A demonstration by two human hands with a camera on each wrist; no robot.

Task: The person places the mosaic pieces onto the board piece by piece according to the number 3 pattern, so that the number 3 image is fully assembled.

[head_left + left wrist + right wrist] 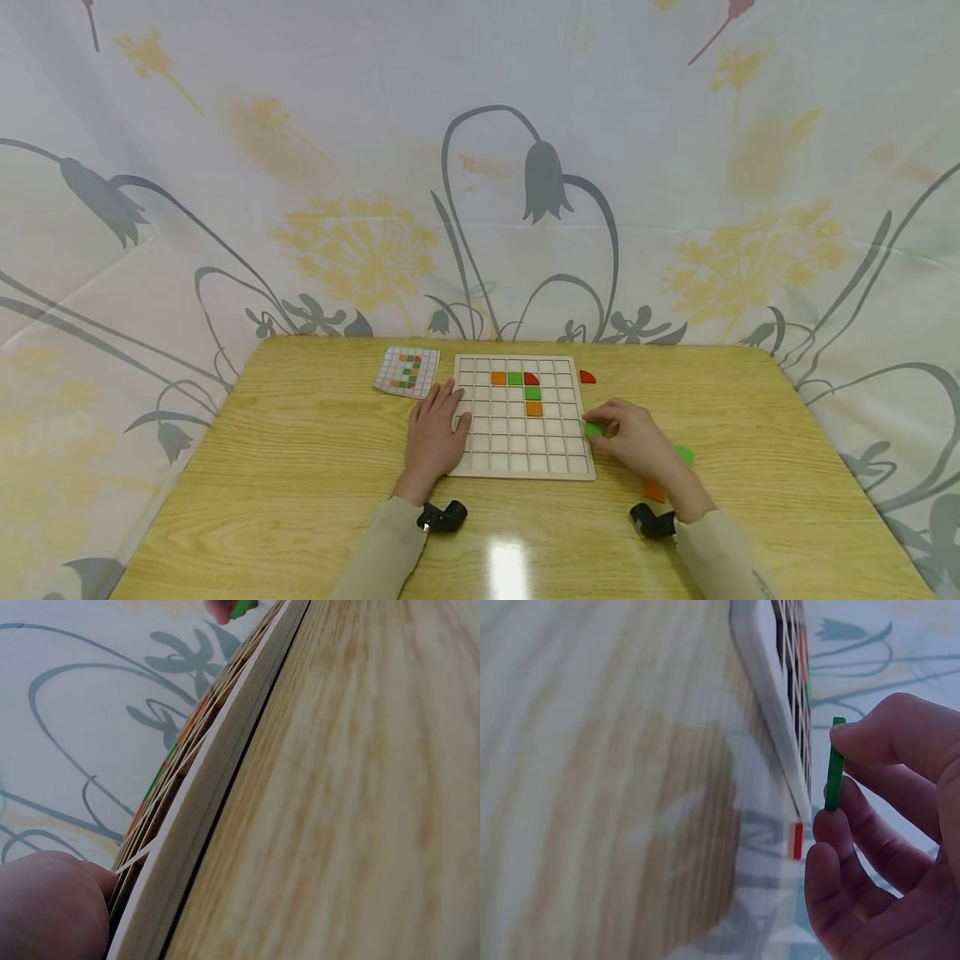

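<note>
My right hand [633, 433] pinches a green square tile [835, 769] between thumb and fingers, just off the right edge of a wooden grid board [495, 462]. On the left, my left hand [437, 433] rests with straight fingers on the board's left edge. Lying in the grid are an orange tile [498, 378], a green tile [515, 378] and a red quarter-round tile [531, 379] in one row. Under the red one come another green tile [532, 392] and another orange tile [534, 409].
A small card with a coloured grid pattern [407, 372] lies left of the board. One red quarter-round piece [588, 377] is beyond the board's right edge. Partly hidden by my right forearm are a loose green piece [685, 454] and an orange piece [654, 489]. A patterned curtain [480, 275] rises behind the table.
</note>
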